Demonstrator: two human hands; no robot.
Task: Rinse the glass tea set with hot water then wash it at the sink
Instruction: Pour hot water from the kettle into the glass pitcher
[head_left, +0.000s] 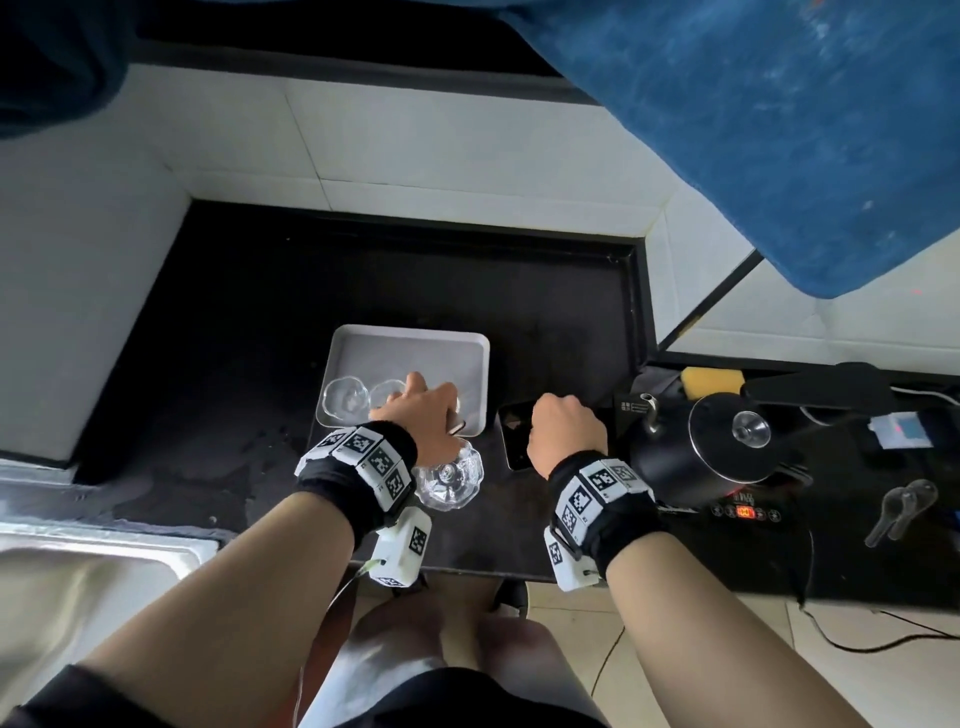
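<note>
A white tray (410, 343) sits on the dark counter with two small glass cups, one (345, 397) at its front left and another (387, 389) beside it. My left hand (415, 415) rests over the tray's front edge and its fingers curl down over glassware that they hide. A clear glass teapot (451, 477) stands on the counter just under that wrist. My right hand (566, 426) is a closed fist above a dark phone (511, 441). It is left of the black gooseneck kettle (701, 447), which stands on a heater base with a red display (745, 512).
The steel sink (98, 566) is at the lower left, past a wet patch of counter. A yellow sponge (711, 382) lies behind the kettle. Keys (904, 506) and cables are at the right. A blue cloth (779, 130) hangs overhead at the upper right.
</note>
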